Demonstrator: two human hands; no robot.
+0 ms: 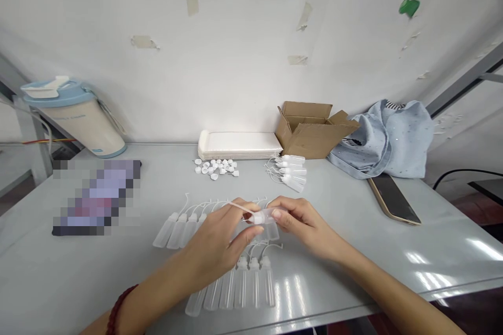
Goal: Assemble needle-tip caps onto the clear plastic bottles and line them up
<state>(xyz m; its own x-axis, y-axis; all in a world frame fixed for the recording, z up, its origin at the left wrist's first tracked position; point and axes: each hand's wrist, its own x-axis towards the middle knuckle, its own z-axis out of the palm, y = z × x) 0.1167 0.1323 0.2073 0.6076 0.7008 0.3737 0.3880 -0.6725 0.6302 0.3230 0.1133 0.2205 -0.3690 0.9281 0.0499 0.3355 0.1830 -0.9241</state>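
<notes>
Both my hands meet over the middle of the grey table [393, 267]. My right hand [298, 222] pinches a small clear plastic bottle [269, 215] by its body. My left hand [218, 241] has its fingers closed on that bottle's white cap end [257, 218], where a thin white tip sticks out. Under my hands lie two rows of the same clear bottles: one row [178, 229] to the left, another row [239, 288] near the table's front edge.
A pile of white caps [216, 167] and several capped bottles [293, 171] lie further back, in front of a stack of white trays [239, 145] and an open cardboard box [310, 128]. A blue cloth [389, 138], a phone [393, 199] and a jug [76, 115] stand around.
</notes>
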